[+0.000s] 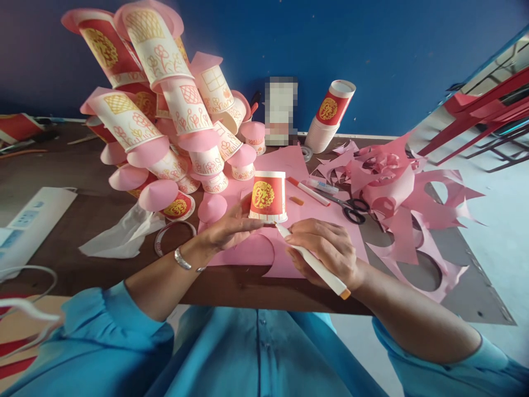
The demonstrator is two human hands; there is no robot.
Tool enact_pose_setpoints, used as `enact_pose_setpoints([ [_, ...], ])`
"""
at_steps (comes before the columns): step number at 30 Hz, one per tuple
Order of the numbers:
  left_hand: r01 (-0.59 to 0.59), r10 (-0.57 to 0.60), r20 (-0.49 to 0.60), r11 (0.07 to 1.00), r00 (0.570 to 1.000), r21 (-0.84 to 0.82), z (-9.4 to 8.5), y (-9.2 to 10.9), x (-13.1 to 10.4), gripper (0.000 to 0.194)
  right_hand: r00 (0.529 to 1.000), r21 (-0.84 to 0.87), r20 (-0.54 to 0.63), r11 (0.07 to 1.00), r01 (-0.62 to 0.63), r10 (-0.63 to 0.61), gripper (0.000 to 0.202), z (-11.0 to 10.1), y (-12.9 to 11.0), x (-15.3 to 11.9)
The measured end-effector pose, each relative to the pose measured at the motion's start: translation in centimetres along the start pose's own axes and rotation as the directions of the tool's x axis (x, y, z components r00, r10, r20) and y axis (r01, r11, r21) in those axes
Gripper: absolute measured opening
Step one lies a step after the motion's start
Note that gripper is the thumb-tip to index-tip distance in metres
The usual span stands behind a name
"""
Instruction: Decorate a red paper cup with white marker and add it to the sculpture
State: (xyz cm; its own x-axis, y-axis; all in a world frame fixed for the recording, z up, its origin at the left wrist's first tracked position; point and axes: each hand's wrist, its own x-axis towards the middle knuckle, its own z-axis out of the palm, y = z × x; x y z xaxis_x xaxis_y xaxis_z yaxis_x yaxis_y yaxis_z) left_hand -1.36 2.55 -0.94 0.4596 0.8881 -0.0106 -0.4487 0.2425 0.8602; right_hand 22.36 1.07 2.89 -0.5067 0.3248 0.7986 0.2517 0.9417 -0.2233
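A red and white paper cup [268,194] with a gold round print stands upside down over the pink paper, its rim downward. My left hand [231,227] holds it low on the left side, fingers along the rim. My right hand [324,248] is closed around a white marker [316,264] with an orange end; the marker's tip meets the cup's lower rim. An orange cap [296,200] lies on the pink paper [239,251], close to a white and red marker [309,192].
A tall cluster of decorated cups with pink paper cones [177,105] rises at left. Black-handled scissors [356,210] and pink paper scraps [386,179] lie at right. Stacked cups [322,135] stand by the blue wall. A tape ring [159,240] sits near my left forearm.
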Motion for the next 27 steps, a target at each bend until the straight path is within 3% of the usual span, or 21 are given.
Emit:
enact_pose_setpoints([
  [5,-0.002,0.004,-0.030,0.999,1.000,0.052,0.42,0.41,-0.01,0.061,1.000,0.018,0.014,1.000,-0.013,0.013,0.022,-0.06,-0.10,0.22],
  [12,-0.053,0.039,0.104,0.988,0.994,0.144,0.38,0.56,0.14,0.052,1.000,0.021,0.021,1.000,-0.005,0.005,0.016,-0.04,-0.16,0.44],
  [27,-0.067,0.048,0.165,0.992,0.985,0.110,0.02,0.30,0.14,0.058,1.000,0.038,0.016,0.999,-0.014,0.013,0.013,0.22,-0.15,0.30],
])
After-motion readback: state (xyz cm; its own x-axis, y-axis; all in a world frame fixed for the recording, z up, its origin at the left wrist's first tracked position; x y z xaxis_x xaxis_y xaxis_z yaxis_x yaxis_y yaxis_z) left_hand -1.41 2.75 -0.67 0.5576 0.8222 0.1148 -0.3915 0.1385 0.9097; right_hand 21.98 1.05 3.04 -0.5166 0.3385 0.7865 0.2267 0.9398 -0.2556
